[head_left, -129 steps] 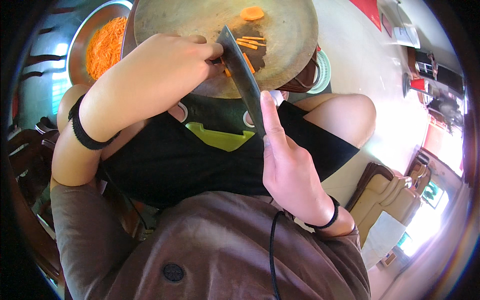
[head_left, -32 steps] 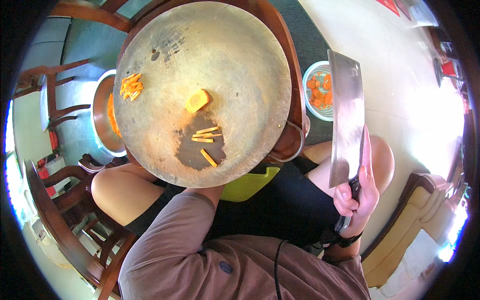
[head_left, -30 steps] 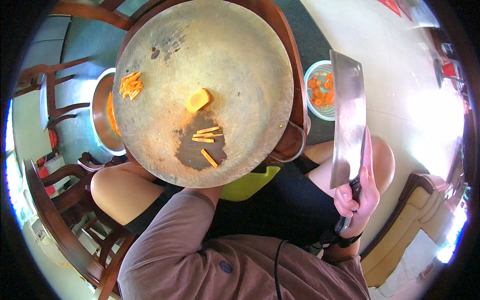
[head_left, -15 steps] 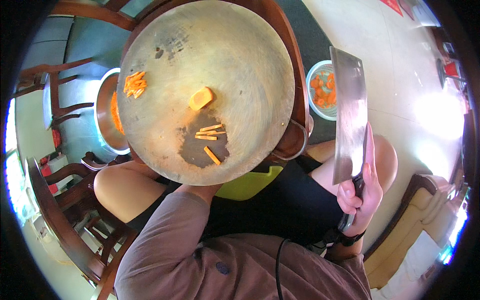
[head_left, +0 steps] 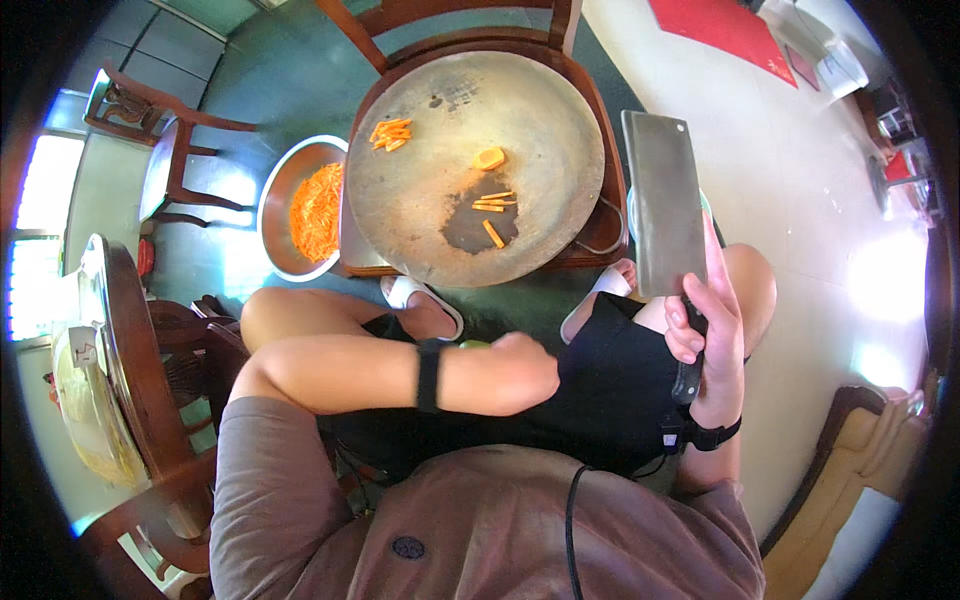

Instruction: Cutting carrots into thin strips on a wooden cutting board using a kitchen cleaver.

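Dull grey steel makes up the cleaver's (head_left: 663,205) broad, rectangular blade, a small hole near its far corner and a black handle below. It hangs just right of the round chopping board (head_left: 560,150), gripped in the right hand (head_left: 712,325), forefinger stretched along the spine. The left hand (head_left: 528,375) is curled over the lap; I can't tell whether it holds anything. On the stained board sit a thick, smooth carrot chunk (head_left: 490,158), some loose carrot sticks (head_left: 494,202) and a small heap of carrot strips (head_left: 391,134). Bright shredded carrot (head_left: 318,215) fills part of the metal bowl (head_left: 276,210).
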